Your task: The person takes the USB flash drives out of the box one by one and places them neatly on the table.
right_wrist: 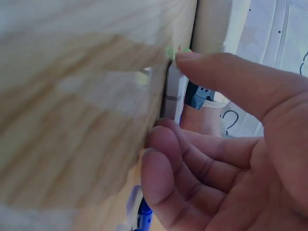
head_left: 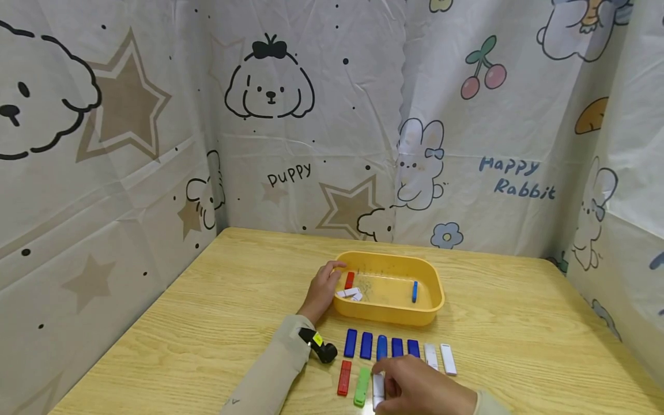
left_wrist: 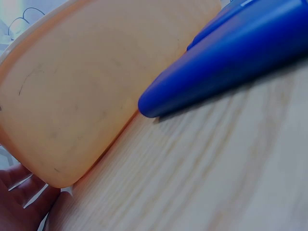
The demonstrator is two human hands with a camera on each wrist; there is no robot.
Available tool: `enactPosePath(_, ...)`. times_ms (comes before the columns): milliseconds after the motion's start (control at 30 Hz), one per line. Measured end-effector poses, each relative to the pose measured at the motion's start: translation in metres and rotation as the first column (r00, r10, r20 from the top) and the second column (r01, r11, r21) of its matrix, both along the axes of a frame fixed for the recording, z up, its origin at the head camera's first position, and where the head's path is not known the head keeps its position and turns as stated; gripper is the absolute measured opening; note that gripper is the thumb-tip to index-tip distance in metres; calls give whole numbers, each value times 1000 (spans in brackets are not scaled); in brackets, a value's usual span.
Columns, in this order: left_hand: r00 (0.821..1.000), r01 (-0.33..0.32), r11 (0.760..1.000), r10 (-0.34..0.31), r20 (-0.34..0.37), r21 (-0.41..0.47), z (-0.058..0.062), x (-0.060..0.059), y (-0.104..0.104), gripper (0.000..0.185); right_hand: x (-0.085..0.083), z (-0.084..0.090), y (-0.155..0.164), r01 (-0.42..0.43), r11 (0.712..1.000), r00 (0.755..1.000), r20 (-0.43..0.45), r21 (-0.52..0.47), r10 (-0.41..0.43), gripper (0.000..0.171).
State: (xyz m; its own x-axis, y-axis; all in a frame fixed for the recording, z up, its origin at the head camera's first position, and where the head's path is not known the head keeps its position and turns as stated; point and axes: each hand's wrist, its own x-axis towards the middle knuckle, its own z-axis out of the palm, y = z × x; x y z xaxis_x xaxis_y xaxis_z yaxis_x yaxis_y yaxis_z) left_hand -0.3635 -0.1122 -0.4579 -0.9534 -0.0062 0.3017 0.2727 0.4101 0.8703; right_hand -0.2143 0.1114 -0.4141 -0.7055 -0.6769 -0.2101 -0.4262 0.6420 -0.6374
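Note:
My left hand (head_left: 323,288) rests at the left end of a yellow plastic basin (head_left: 386,314), fingers extended along its outer wall. Low over the table, my right hand (head_left: 417,386) pinches a white USB stick (right_wrist: 173,94) lengthwise, thumb at one end and fingertips at the other. This stick lies at the table surface, beside a green USB stick (head_left: 362,387) and a red one (head_left: 344,378). Behind them runs a row of blue USB sticks (head_left: 350,343), with white ones (head_left: 448,359) at its right end. The hand hides part of these rows.
Inside the basin lie a red stick (head_left: 350,280), some white sticks (head_left: 351,293) and a blue stick (head_left: 414,292). A black wrist camera (head_left: 324,349) sits on the left sleeve. Printed curtains (head_left: 311,144) enclose the wooden table (head_left: 171,346) at the back and sides.

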Motion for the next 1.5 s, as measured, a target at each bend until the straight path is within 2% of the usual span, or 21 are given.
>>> enactPosePath(467, 1000, 1, 1000, -1, 2, 2, 0, 1, 0, 28, 3, 4, -1, -21, 1000, 1000, 12, 13, 21, 35)
enactPosePath(600, 1000, 0, 1000, 0, -2, 7, 0, 0, 0, 28, 4, 10, 1, -16, 1000, 1000, 9, -3, 16, 39)
enactPosePath(833, 1000, -13, 1000, 12, 9, 6, -1, 0, 0, 27, -5, 23, 13, -34, 998, 989, -143, -47, 27, 37)
enactPosePath(967, 1000, -12, 1000, 12, 14, 4, -1, -1, 0, 27, -12, 31, 24, -21, 995, 984, -180, -101, 3, 34)
enactPosePath(1133, 1000, -7, 1000, 6, 17, 9, 1, 1, 0, 28, -16, 37, 35, -19, 979, 960, -279, -204, -39, 25)
enactPosePath(1233, 999, 0, 1000, -1, 33, 19, 0, 1, -1, 29, -19, 40, 39, 13, 967, 942, -321, -253, -96, 21)
enactPosePath(1367, 999, 2, 1000, -3, 50, 28, 0, 0, -1, 29, -26, 43, 43, 90, 953, 908, -368, -291, -198, 21)
enactPosePath(1500, 999, -1, 999, 0, 49, 32, -2, -1, -1, 29, -36, 42, 47, 101, 943, 876, -420, -319, -236, 25)
